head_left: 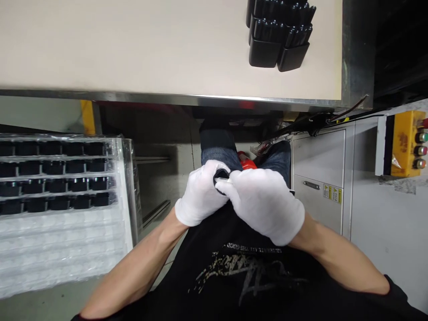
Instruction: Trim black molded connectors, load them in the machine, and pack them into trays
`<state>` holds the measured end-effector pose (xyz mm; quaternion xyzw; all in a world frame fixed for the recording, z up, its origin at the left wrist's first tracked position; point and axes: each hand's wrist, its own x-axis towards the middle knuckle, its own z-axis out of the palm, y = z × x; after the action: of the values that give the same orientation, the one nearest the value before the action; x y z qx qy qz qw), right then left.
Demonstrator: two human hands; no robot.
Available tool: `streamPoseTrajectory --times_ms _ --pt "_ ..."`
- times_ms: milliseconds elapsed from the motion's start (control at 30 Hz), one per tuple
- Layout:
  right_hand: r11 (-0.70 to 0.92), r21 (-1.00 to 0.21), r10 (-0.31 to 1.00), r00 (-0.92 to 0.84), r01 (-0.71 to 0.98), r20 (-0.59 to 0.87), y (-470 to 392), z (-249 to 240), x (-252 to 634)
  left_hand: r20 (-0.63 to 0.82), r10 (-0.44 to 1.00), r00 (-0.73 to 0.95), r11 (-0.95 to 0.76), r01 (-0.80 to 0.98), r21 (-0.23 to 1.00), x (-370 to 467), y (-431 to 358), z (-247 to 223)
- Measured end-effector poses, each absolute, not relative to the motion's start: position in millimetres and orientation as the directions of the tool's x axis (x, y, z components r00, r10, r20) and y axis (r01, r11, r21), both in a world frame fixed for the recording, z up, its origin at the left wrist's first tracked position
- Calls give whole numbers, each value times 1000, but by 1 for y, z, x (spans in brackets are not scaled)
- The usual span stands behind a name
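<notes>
Left hand [204, 191] is clamping black part [220, 174] clear of table [150, 53], exposed end facing right hand [264, 203]; long axis, right finger closure unclear.

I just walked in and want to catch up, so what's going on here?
Someone in white gloves is working on a small black piece in front of their body. The left hand holds it, while fingers of the right hand are at its opening; whether they grip anything is unclear. To the left, a pale tray holds rows of black parts. Black containers stand together on the table.
</notes>
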<state>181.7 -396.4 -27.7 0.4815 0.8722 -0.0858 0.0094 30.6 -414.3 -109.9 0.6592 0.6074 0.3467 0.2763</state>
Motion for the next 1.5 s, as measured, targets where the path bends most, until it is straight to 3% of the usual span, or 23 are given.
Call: streamPoseTrajectory --times_ms 100,200,300,533,633,700,767,833,933,1000,1100,1200,1300,1500 --pt "418 -216 841 -466 883 -277 -396 -40 180 127 991 46 -126 657 744 32 -418 -122" --pt "383 -306 752 -487 871 -444 -397 -48 179 120 991 51 -120 711 693 33 -423 -131" --pt "424 -364 679 -557 829 -479 -398 -55 182 43 999 29 -50 777 628 34 -427 -135" --pt "530 -361 604 -640 768 -475 -388 -61 194 -301 951 75 105 835 541 41 -420 -125" --pt "491 -320 616 -582 810 -531 -384 -49 200 -347 932 107 139 777 614 44 -411 -128" --pt "387 -282 669 -478 878 -568 -385 -37 206 -344 938 31 234 674 700 40 -402 -132" --pt "295 -368 677 -465 882 -570 -386 -26 218 -328 942 -74 314 547 776 32 -393 -132" --pt "173 -527 701 -480 832 -527 -385 -16 236 -311 945 -99 322 427 845 22 -386 -123" --pt "-56 -599 869 -257 798 -424 -377 -5 270 -296 955 -22 292 246 924 15 -383 -98" --pt "-96 -565 937 -116 819 -328 -367 1 291 -294 956 5 289 162 943 16 -384 -82" --pt "-20 -459 978 -79 888 -196 -344 7 306 -289 955 62 288 33 957 22 -383 -68" --pt "18 -227 999 -27 974 -40 -302 8 305 -273 954 126 282 -58 958 26 -378 -64" --pt "-108 -19 994 108 994 30 -245 6 302 -253 963 93 254 0 967 25 -370 -60" --pt "-273 -18 961 272 962 -56 -169 6 298 -217 976 -9 217 60 974 6 -354 -46"
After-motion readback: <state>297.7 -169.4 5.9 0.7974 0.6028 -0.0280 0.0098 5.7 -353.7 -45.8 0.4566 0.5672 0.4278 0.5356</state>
